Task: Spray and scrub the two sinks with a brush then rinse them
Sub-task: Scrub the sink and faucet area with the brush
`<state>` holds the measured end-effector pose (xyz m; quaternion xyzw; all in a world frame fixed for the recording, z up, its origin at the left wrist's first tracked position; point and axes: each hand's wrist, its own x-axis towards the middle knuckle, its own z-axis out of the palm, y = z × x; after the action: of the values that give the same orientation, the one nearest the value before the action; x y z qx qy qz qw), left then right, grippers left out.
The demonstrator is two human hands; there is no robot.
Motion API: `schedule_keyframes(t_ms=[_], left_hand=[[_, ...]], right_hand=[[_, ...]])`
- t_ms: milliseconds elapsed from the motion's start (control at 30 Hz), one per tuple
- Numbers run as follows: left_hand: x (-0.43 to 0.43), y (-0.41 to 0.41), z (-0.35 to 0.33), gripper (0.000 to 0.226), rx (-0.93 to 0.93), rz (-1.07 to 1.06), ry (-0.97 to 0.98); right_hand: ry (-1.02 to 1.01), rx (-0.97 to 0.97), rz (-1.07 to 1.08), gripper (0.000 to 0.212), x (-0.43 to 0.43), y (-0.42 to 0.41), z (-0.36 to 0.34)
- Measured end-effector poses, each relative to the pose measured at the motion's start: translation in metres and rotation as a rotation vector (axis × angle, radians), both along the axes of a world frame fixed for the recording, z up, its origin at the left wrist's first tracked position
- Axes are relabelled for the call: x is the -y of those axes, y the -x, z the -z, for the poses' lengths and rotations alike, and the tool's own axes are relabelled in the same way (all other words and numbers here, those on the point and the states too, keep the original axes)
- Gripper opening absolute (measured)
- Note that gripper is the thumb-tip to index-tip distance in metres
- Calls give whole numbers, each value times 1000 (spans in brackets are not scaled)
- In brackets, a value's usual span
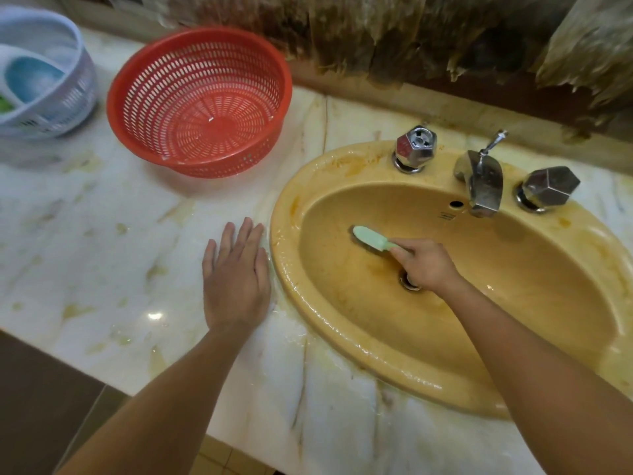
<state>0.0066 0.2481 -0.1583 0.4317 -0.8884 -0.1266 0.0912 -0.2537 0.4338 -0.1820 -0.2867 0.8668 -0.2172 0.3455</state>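
Right hand (423, 265) grips green brush (371, 237), scrubbing yellow sink (342, 337) at nine o'clock; left hand (236, 279) flat, fingers apart; stains remain, rinsing not begun.

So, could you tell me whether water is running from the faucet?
No, the faucet spout shows no stream while the right hand scrubs.

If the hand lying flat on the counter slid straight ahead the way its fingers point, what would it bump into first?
Probably the red basket. The left hand lies flat on the marble counter, fingers pointing away from the person, with bare counter ahead until the basket. It might just slip past the basket's right edge.
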Motion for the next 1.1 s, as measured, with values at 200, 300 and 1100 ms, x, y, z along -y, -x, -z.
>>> schedule_keyframes(t_ms=[200,300,1100], left_hand=[[0,0,0,55,12,-2,7],[0,0,0,56,22,1,26],[1,0,0,57,42,2,32]], right_hand=[[18,77,-71,26,11,-10,3],[5,255,-129,21,15,-12,1],[264,379,124,24,40,-30,-4]])
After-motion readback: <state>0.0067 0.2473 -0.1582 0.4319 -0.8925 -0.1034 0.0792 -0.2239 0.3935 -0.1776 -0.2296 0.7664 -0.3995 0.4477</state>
